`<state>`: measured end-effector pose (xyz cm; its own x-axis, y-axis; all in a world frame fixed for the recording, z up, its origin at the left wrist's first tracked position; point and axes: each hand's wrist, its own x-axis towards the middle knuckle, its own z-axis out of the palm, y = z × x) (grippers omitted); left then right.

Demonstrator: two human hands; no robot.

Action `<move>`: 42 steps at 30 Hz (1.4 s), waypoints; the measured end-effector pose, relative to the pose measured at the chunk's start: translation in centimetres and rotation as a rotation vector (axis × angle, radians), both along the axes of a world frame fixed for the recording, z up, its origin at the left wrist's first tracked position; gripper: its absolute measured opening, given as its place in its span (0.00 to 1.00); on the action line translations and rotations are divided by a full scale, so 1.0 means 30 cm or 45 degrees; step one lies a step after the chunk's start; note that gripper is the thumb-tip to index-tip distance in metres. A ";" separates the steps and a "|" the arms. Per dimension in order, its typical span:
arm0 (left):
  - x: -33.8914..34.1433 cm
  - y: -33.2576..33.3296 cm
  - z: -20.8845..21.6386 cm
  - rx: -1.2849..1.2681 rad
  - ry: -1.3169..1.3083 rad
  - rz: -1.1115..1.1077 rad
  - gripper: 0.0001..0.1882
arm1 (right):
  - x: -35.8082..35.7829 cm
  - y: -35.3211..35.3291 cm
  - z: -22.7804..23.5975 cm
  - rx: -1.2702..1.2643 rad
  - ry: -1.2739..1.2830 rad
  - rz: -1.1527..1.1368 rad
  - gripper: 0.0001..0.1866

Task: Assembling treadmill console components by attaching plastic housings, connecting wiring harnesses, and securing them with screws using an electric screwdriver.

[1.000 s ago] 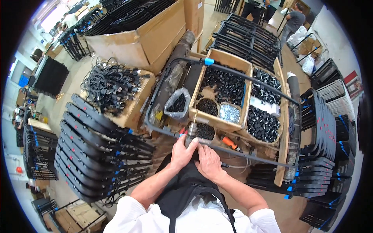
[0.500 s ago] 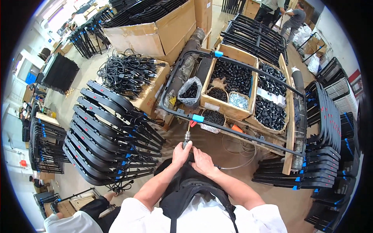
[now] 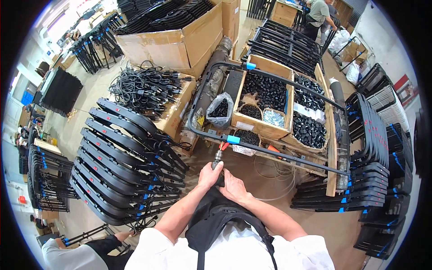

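Both hands are wrapped round a power screwdriver with a silvery front end. My left hand grips its upper body, and my right hand closes on the darker part beside it. The tool's tip, with something red near it, meets the near bar of a black tubular frame, just left of a blue wrap. Whether a screw sits at the tip is too small to tell. The frame lies flat across a bench, around the part boxes.
Inside the frame stand a wooden box of black caps and screws, a plastic-lined tub and a basket of dark screws. Stacked black frames rise at left and right. Cables heap on a carton. A co-worker is at lower left.
The view has shifted slightly, and the screwdriver leans a little more to the right at its tip. Both hands keep their grip. Far-off people at the top right have changed position.
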<state>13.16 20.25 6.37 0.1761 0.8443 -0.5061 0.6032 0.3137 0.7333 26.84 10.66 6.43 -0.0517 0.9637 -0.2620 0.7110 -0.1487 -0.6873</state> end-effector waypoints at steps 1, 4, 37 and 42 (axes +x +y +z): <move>-0.006 0.004 -0.003 -0.014 0.031 -0.016 0.34 | -0.008 0.004 0.005 -0.001 -0.003 -0.002 0.44; -0.009 0.017 -0.008 0.025 0.019 -0.052 0.35 | -0.018 0.016 0.017 0.053 -0.032 -0.017 0.44; -0.021 0.011 -0.082 0.089 -0.009 -0.068 0.33 | -0.067 0.008 0.035 0.073 -0.084 0.020 0.34; -0.029 -0.008 -0.077 0.087 -0.027 -0.046 0.31 | -0.070 -0.008 0.015 0.134 -0.107 -0.009 0.32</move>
<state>12.29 20.00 4.06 0.2172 0.8697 -0.4432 0.5975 0.2407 0.7649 24.75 10.42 6.89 -0.0273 0.9864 -0.1622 0.7661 -0.0836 -0.6372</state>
